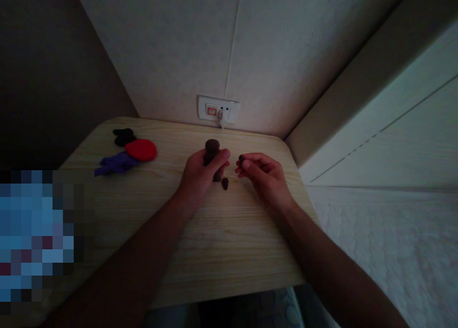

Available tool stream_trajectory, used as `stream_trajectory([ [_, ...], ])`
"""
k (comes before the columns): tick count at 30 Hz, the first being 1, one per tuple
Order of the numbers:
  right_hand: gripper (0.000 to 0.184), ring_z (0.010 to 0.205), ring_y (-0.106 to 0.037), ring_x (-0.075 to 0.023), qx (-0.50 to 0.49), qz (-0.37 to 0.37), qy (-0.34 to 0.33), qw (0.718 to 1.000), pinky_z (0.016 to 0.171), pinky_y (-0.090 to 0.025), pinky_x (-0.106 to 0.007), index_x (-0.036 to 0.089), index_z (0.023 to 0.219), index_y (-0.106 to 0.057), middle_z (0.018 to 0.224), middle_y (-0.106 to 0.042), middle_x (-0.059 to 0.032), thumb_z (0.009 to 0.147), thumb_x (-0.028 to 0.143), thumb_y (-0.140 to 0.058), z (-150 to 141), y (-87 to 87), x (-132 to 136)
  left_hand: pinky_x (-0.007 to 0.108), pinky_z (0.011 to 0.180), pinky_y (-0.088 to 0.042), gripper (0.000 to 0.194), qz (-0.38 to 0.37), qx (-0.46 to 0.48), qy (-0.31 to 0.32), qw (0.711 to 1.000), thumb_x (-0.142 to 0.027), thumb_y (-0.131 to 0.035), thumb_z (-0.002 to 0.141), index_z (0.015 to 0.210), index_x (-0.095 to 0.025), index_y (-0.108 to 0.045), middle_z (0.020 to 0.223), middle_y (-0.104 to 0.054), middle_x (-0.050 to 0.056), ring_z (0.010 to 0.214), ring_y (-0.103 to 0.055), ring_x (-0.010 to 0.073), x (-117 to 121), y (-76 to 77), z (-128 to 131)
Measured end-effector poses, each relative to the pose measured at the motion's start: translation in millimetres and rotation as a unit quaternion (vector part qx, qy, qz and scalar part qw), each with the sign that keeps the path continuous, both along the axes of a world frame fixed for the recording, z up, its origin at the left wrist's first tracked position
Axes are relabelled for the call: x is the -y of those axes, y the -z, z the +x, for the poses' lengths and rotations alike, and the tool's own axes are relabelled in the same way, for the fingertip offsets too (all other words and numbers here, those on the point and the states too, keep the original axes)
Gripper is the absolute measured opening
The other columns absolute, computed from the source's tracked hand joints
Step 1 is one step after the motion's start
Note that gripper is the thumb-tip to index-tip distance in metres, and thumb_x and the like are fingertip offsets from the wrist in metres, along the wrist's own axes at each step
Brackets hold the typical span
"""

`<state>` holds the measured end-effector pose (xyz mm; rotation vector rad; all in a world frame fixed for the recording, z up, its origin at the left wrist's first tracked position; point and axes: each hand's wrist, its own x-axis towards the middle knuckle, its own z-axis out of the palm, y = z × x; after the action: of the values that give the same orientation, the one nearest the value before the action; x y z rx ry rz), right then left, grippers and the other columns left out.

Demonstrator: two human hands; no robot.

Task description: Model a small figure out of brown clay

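Observation:
My left hand [201,173] is closed round a thick dark brown figure that looks like modelling clay [212,146], with a rounded knob at its top. Its lower end shows below my fingers, at or just above the table. Between the thumb and fingertips of my right hand [263,175] is a small dark brown lump of clay [241,158], partly covered by them. A second small brown lump [225,183] lies on the table just right of the figure's foot, touching neither hand.
On the wooden table [214,251], left, lie a flat red piece [141,149], a purple piece [118,163] and black pieces [124,136]. Behind stands a wall with a socket [218,109] and a plug in it. A pale panel [358,142] borders the right side.

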<state>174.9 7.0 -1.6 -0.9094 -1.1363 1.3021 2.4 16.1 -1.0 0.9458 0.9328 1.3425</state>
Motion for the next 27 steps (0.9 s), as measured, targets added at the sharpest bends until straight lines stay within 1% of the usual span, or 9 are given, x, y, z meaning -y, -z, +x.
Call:
stream_trajectory([
  [4, 0.037, 0.068, -0.072, -0.0134, -0.013, -0.027, -0.015, 0.999, 0.067, -0.061, -0.029, 0.026, 0.096, -0.082, 0.086, -0.082, -0.0008, 0.071, 0.048, -0.098, 0.2, -3.9, 0.5, 0.028, 0.059, -0.046, 0.037, -0.055, 0.07, 0.024, 0.996, -0.054, -0.078, 0.079, 0.08, -0.017, -0.071, 0.076, -0.067, 0.003, 0.064, -0.058, 0.0149, 2.4, -6.5, -1.5],
  [6, 0.039, 0.068, -0.07, -0.0137, -0.002, -0.022, 0.001, 1.0, 0.066, -0.06, -0.029, 0.025, 0.095, -0.082, 0.085, -0.081, -0.001, 0.07, 0.05, -0.098, -0.3, -3.7, 0.1, 0.03, 0.063, -0.051, 0.03, -0.075, 0.113, 0.043, 0.99, -0.046, -0.071, 0.079, 0.086, -0.016, -0.073, 0.082, -0.069, 0.005, 0.071, -0.062, 0.0174, 3.8, -8.8, -1.7],
  [8, 0.038, 0.067, -0.068, -0.0136, 0.014, -0.003, 0.018, 1.0, 0.066, -0.059, -0.03, 0.026, 0.094, -0.082, 0.083, -0.079, -0.0005, 0.07, 0.051, -0.097, -0.8, -1.8, -0.9, 0.029, 0.066, -0.052, 0.025, -0.082, 0.135, 0.054, 0.986, -0.036, -0.069, 0.076, 0.09, -0.016, -0.075, 0.086, -0.07, 0.006, 0.075, -0.062, 0.0176, 4.6, -9.3, -1.1],
  [11, 0.033, 0.067, -0.066, -0.0136, 0.042, 0.046, 0.054, 0.997, 0.066, -0.058, -0.03, 0.026, 0.095, -0.081, 0.082, -0.078, 0.0003, 0.074, 0.048, -0.095, -0.9, 1.7, -1.7, 0.028, 0.066, -0.051, 0.024, -0.067, 0.139, 0.074, 0.985, -0.03, -0.072, 0.075, 0.093, -0.015, -0.079, 0.083, -0.069, 0.004, 0.074, -0.062, 0.016, 4.3, -7.7, 1.4],
  [15, 0.026, 0.074, -0.07, -0.0156, 0.096, 0.093, 0.099, 0.986, 0.069, -0.06, -0.032, 0.026, 0.096, -0.08, 0.09, -0.08, -0.0018, 0.079, 0.042, -0.092, -1.2, 2.8, 1.3, 0.03, 0.076, -0.055, 0.028, -0.04, 0.124, 0.109, 0.985, -0.029, -0.076, 0.077, 0.1, -0.013, -0.081, 0.086, -0.075, 0.006, 0.079, -0.067, 0.0178, 3.2, -6.1, 4.2],
  [19, 0.026, 0.08, -0.074, -0.0177, 0.123, 0.12, 0.108, 0.979, 0.074, -0.063, -0.034, 0.026, 0.096, -0.08, 0.092, -0.081, -0.0034, 0.081, 0.045, -0.091, -2.7, 1.9, 5.0, 0.035, 0.084, -0.057, 0.031, -0.029, 0.129, 0.121, 0.984, -0.028, -0.078, 0.076, 0.103, -0.012, -0.082, 0.091, -0.08, 0.009, 0.087, -0.073, 0.022, 2.7, -5.5, 5.1],
  [22, 0.027, 0.082, -0.074, -0.0188, 0.139, 0.117, 0.109, 0.977, 0.074, -0.064, -0.035, 0.025, 0.096, -0.08, 0.093, -0.081, -0.0042, 0.082, 0.046, -0.09, -2.8, 1.7, 5.8, 0.039, 0.088, -0.057, 0.032, -0.029, 0.131, 0.127, 0.983, -0.028, -0.08, 0.076, 0.104, -0.012, -0.082, 0.097, -0.082, 0.011, 0.093, -0.076, 0.0261, 2.8, -4.6, 5.1],
  [25, 0.022, 0.082, -0.074, -0.0189, 0.148, 0.119, 0.104, 0.976, 0.075, -0.064, -0.035, 0.025, 0.096, -0.081, 0.093, -0.081, -0.0042, 0.084, 0.042, -0.088, -1.7, 1.7, 6.1, 0.04, 0.088, -0.057, 0.033, -0.029, 0.128, 0.126, 0.983, -0.028, -0.08, 0.075, 0.104, -0.012, -0.083, 0.098, -0.083, 0.012, 0.096, -0.077, 0.0279, 3.0, -3.5, 5.0],
  [27, 0.019, 0.083, -0.074, -0.0189, 0.156, 0.128, 0.102, 0.974, 0.077, -0.064, -0.035, 0.026, 0.097, -0.081, 0.094, -0.08, -0.0042, 0.086, 0.039, -0.087, -1.0, 1.6, 6.6, 0.04, 0.092, -0.056, 0.033, -0.026, 0.129, 0.126, 0.983, -0.028, -0.08, 0.075, 0.104, -0.012, -0.084, 0.1, -0.083, 0.012, 0.1, -0.077, 0.0285, 3.2, -3.0, 4.8],
])
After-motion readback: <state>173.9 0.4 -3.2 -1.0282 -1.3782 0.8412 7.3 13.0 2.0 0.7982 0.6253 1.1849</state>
